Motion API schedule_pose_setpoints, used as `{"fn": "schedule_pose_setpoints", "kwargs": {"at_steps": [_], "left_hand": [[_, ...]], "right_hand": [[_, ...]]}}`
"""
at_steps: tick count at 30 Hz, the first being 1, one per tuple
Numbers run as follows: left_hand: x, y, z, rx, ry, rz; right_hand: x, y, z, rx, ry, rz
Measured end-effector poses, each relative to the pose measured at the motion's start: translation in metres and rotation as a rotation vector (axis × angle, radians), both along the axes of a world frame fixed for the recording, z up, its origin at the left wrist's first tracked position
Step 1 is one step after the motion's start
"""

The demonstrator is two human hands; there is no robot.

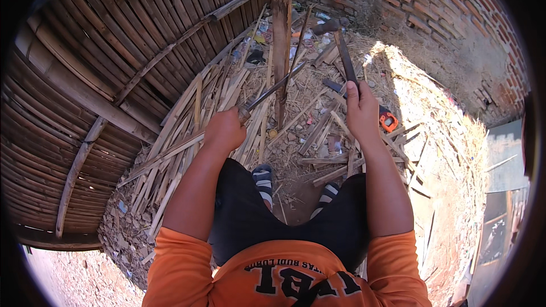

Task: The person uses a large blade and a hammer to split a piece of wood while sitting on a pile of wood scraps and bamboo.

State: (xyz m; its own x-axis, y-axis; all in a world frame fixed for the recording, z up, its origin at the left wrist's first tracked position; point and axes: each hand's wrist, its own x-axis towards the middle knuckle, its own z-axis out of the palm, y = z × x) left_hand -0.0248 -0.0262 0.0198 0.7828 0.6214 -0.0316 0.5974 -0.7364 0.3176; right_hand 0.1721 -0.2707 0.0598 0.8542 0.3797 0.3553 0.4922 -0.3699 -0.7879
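My left hand is closed round the handle of a long-bladed machete, its blade angled up and to the right. That blade crosses an upright wooden board with a split, rough edge; whether they touch I cannot tell. In my closed right hand is a hammer, raised with its dark head up and to the left, apart from the blade and board. Just beyond my right wrist lies a handsaw with an orange and black handle, its blade partly hidden behind my hand.
Split wooden strips lie heaped on the left, below a slatted bamboo wall. Scrap wood and litter cover the ground ahead. A brick wall stands at the back right. My sandalled feet are below my hands.
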Motion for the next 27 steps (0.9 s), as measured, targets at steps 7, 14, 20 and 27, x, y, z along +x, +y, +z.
{"fn": "schedule_pose_setpoints", "kwargs": {"at_steps": [7, 14, 20, 27], "left_hand": [[0.007, 0.009, -0.046, -0.062, 0.04, -0.019], [0.017, 0.001, -0.058, -0.11, -0.023, -0.004], [0.023, -0.002, -0.06, -0.111, -0.022, 0.019], [0.02, -0.002, -0.059, -0.111, -0.019, 0.013]], "right_hand": [[0.005, -0.011, -0.048, -0.278, -0.02, 0.075], [0.009, -0.016, -0.049, 0.213, 0.4, 0.053], [0.002, -0.016, -0.062, 0.31, 0.706, 0.066], [0.008, -0.011, -0.059, 0.388, 0.767, -0.157]]}}
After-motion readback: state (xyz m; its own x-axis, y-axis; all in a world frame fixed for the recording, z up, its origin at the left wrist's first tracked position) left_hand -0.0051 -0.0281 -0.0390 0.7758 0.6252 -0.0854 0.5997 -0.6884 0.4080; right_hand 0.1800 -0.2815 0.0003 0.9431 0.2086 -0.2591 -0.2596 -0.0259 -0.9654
